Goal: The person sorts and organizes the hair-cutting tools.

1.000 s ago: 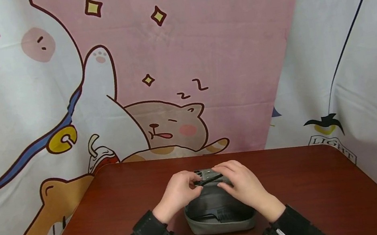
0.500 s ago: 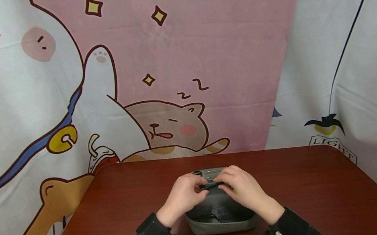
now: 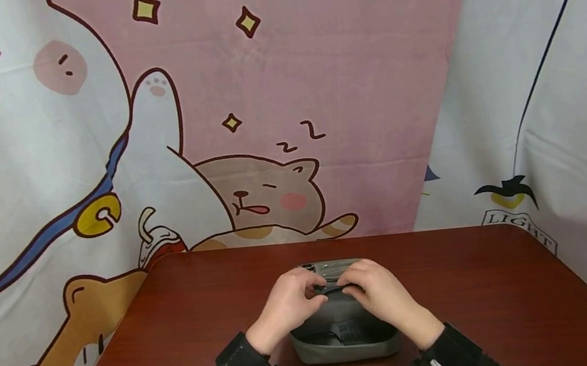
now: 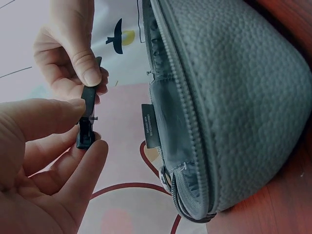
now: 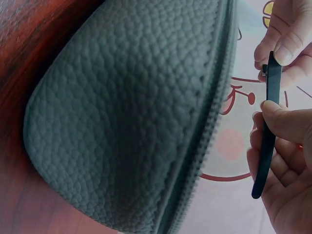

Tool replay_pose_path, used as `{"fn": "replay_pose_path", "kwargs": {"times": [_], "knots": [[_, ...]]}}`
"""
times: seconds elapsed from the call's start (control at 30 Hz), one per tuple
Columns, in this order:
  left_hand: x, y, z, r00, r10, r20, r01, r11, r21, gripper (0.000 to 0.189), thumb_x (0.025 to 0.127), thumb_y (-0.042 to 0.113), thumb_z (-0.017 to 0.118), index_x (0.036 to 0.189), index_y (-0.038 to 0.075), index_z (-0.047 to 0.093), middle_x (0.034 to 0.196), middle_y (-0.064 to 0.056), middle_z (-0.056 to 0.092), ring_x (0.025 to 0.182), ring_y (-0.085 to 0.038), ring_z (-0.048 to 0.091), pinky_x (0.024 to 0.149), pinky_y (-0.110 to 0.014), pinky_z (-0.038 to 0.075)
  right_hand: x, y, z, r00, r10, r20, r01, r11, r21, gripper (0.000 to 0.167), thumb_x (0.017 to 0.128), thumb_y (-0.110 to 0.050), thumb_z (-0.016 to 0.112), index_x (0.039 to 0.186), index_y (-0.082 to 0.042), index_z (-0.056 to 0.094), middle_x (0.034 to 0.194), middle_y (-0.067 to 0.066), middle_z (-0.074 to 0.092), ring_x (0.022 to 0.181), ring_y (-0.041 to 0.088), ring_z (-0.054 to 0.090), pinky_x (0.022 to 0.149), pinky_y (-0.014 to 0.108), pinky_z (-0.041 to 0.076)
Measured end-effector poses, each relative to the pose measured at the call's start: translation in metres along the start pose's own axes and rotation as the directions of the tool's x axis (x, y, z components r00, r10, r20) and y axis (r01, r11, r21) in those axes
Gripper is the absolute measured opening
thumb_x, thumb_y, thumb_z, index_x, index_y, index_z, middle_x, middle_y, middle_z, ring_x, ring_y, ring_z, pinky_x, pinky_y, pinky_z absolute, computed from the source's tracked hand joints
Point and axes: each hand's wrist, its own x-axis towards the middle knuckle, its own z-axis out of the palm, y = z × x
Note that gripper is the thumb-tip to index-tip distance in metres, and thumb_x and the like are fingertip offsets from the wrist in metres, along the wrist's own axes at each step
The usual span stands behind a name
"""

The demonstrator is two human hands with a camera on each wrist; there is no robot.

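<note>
A slim black nail clipper (image 4: 89,100) with a small metal pin is held between both hands above an unzipped grey pouch (image 3: 347,351). My left hand (image 3: 291,300) pinches the end near the pin, thumb on the lever and fingers by the boxy black tip. My right hand (image 3: 383,296) grips the long tapering end between thumb and fingers; in the right wrist view that dark end (image 5: 265,156) extends past the thumb. The pouch has a pebbled outside, and a dark lining with a tag (image 4: 150,126) shows in the left wrist view.
The pouch stands on a reddish-brown wooden table (image 3: 206,322). Its raised far flap has a see-through pocket (image 3: 329,270). A dark curved item (image 3: 322,338) lies inside the pouch, too small to identify. Behind the table hangs a cartoon-printed cloth (image 3: 345,74).
My left hand has moved slightly right and nearer the right hand. The clipper has turned from a slant to nearly level in the head view. The pouch has stayed in place.
</note>
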Motion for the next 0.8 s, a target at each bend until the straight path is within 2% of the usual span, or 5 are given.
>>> {"fn": "replay_pose_path", "kwargs": {"times": [0.17, 0.33, 0.5, 0.6, 0.8], "knots": [[0.0, 0.0, 0.0, 1.0, -0.002, -0.01, 0.002, 0.999, -0.041, 0.026, 0.084, 0.009, 0.08, 0.109, 0.005, 0.072, 0.101, -0.009, 0.066, 0.085, -0.024, 0.064, 0.072, -0.027, 0.053, -0.001, 0.0, -0.001, 0.999, 0.032, 0.002, -0.033, 0.999, 0.034, 0.019, 0.079, -0.004, 0.081, 0.092, -0.016, 0.075, 0.091, -0.006, 0.068, 0.088, 0.014, 0.062, 0.077, 0.032, 0.053], [-0.001, -0.001, 0.0, 0.999, -0.022, -0.035, 0.019, 0.997, -0.079, 0.037, 0.084, 0.015, 0.08, 0.117, 0.005, 0.068, 0.108, -0.01, 0.065, 0.093, -0.024, 0.064, 0.078, -0.034, 0.055, -0.003, 0.0, -0.001, 0.998, 0.06, -0.006, -0.06, 0.998, 0.026, 0.02, 0.078, -0.003, 0.082, 0.091, -0.017, 0.075, 0.09, -0.006, 0.068, 0.087, 0.014, 0.063, 0.077, 0.033, 0.053], [-0.004, -0.008, -0.003, 0.994, -0.081, -0.071, 0.071, 0.989, -0.127, 0.04, 0.085, 0.016, 0.08, 0.12, 0.004, 0.066, 0.112, -0.01, 0.065, 0.098, -0.028, 0.065, 0.081, -0.044, 0.055, -0.005, 0.001, -0.001, 0.994, 0.107, -0.006, -0.107, 0.994, 0.017, 0.019, 0.078, -0.005, 0.082, 0.09, -0.018, 0.075, 0.089, -0.007, 0.068, 0.087, 0.014, 0.062, 0.078, 0.035, 0.053], [-0.006, -0.013, -0.004, 0.989, -0.126, -0.082, 0.112, 0.982, -0.153, 0.04, 0.085, 0.017, 0.08, 0.12, 0.005, 0.067, 0.112, -0.01, 0.065, 0.1, -0.029, 0.064, 0.083, -0.046, 0.054, -0.006, 0.002, 0.0, 0.992, 0.129, 0.003, -0.129, 0.991, 0.017, 0.019, 0.078, -0.005, 0.082, 0.09, -0.018, 0.075, 0.089, -0.007, 0.068, 0.086, 0.013, 0.063, 0.078, 0.037, 0.053], [-0.012, -0.025, -0.004, 0.977, -0.199, -0.082, 0.19, 0.976, -0.107, 0.039, 0.085, 0.02, 0.08, 0.118, 0.004, 0.067, 0.111, -0.012, 0.066, 0.099, -0.031, 0.064, 0.08, -0.042, 0.053, -0.008, 0.002, 0.002, 0.986, 0.161, 0.031, -0.162, 0.987, 0.02, 0.018, 0.079, -0.006, 0.081, 0.091, -0.018, 0.075, 0.089, -0.008, 0.068, 0.086, 0.013, 0.063, 0.078, 0.037, 0.053]]}}
